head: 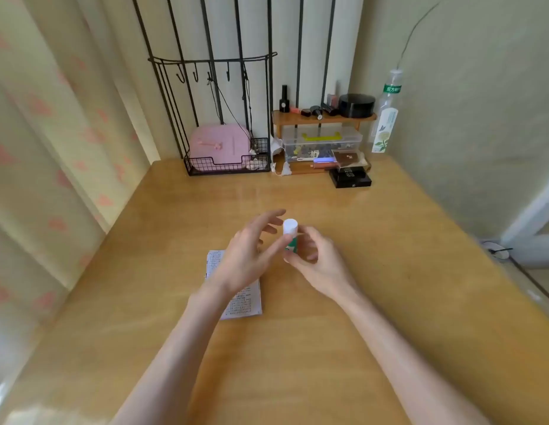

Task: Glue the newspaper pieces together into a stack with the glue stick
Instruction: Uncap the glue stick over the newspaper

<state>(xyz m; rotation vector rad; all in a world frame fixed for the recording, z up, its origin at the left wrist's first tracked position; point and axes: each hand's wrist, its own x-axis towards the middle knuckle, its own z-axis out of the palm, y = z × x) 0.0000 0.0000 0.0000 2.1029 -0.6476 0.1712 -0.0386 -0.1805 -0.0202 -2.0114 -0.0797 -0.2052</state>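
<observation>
Centre of frame: glue stick (pixel 290 230) upright above the table (pixel 374 302), white cap on top, green body below. Gripped round the body by the right hand (pixel 316 257), fingers curled about it. Just left of it: left hand (pixel 247 251), fingers straight and spread, grasping nothing; thumb stretched toward the base of the cap, contact not determinable.

Under the left hand and wrist, centre-left: newspaper pieces (pixel 244 300) flat on the table, print up, partly covered; number of sheets not determinable.

Upper centre, at the table's far edge: black wire basket (pixel 205 170) with a pink case (pixel 219 145) inside. To its right: small wooden shelf (pixel 297 118) bearing dark bottles and a round black container, over a clear plastic box (pixel 322 142). Black box (pixel 351 179) in front of that. Clear bottle (pixel 386 118) with green label upright at upper right, by the wall.
</observation>
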